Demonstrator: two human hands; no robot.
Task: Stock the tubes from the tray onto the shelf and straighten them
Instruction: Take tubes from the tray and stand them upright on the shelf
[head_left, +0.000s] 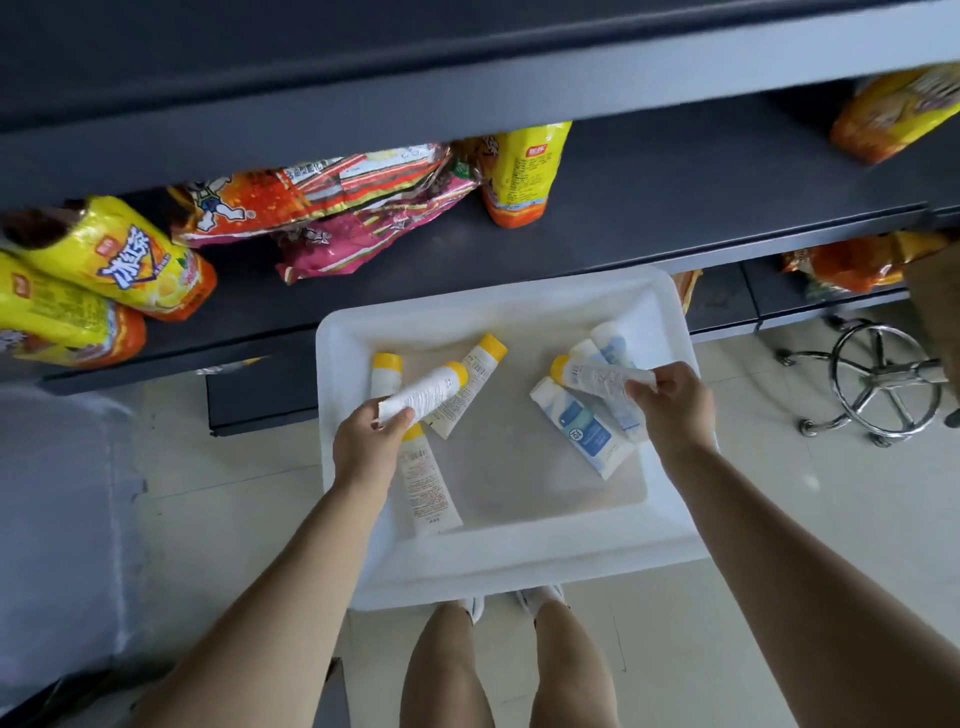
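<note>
A white tray (524, 553) sits below me in front of a dark shelf (649, 208). My left hand (366, 441) grips the crimped end of a white tube with a yellow cap (428, 392), lifted over the tray's left side. My right hand (670, 402) pinches the tail of another yellow-capped tube (592, 376) over the right side. Three more yellow-capped tubes lie at the left, one of them long (428, 480). Blue-and-white tubes (582, 426) lie at the right, partly under my right hand.
Yellow drink bottles (124, 260) and snack bags (332, 208) crowd the shelf's left and middle; another yellow bottle (522, 176) stands at its centre. The shelf's right half is bare dark board. A chrome stool base (878, 382) stands on the tiled floor at right.
</note>
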